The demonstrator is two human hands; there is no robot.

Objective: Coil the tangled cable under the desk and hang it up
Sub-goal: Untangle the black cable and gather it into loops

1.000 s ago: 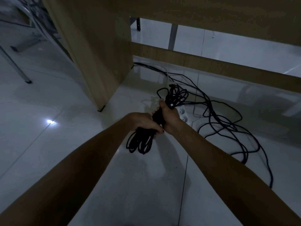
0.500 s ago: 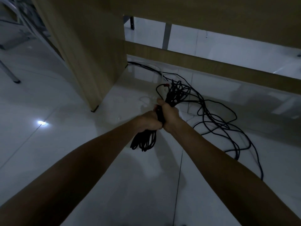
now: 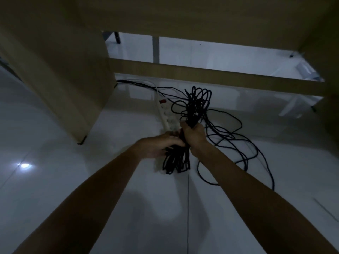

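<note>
A black cable bundle (image 3: pixel 199 99) is gathered into long loops, with loops sticking up above my fists and more hanging below at the bundle's lower end (image 3: pixel 176 162). My right hand (image 3: pixel 193 136) grips the middle of the bundle in a fist. My left hand (image 3: pixel 161 145) holds the bundle just beside and below it, fingers curled onto the strands. The rest of the cable (image 3: pixel 238 143) lies loose and tangled on the white floor to the right, trailing from the bundle.
A white power strip (image 3: pixel 166 112) with a red switch lies on the floor behind my hands. The wooden desk side panel (image 3: pixel 60 79) stands at left, a low crossbar (image 3: pixel 211 76) runs behind, the desktop's underside overhead. Another panel (image 3: pixel 330 107) is at right.
The view has moved further under the desk. My hands stay together on the bundle, and the upper loops now stand taller above my right fist. The power strip has come into sight.
</note>
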